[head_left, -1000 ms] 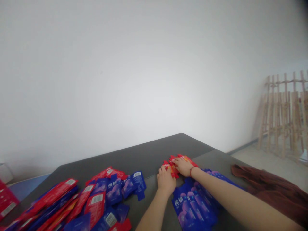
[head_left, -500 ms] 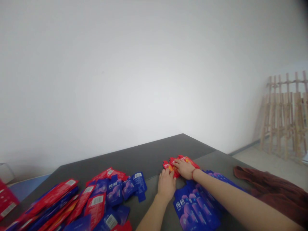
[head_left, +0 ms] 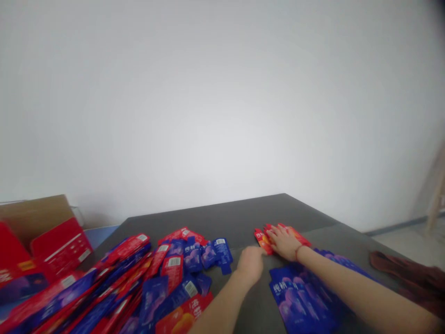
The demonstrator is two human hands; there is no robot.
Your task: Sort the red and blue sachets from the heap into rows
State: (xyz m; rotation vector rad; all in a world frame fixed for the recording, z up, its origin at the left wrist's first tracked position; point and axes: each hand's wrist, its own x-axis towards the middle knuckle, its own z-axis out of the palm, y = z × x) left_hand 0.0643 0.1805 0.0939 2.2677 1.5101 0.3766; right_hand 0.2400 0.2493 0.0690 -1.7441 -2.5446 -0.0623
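Note:
My right hand (head_left: 284, 242) lies with spread fingers on a small overlapping row of red pouches (head_left: 266, 237) near the table's middle. Just left of that row is my left hand (head_left: 251, 263), blurred; its fingers look curled and I cannot make out whether anything is in them. Blue pouches (head_left: 295, 297) lie fanned out in overlapping rows below and beside my right forearm. On the left, red and blue pouches (head_left: 174, 269) lie in a loose heap, with a long leaning stack of more pouches (head_left: 90, 292) beside them.
An open cardboard box (head_left: 59, 246) with red flaps stands at the far left. A dark brown cloth (head_left: 406, 273) lies at the table's right side. The grey table (head_left: 222, 211) stands near a white wall. Part of a wooden frame (head_left: 436, 199) shows at the right edge.
The view has turned left, bringing the cardboard box into sight. My left hand has come off the red pouches, its fingers now curled. My right hand remains on them.

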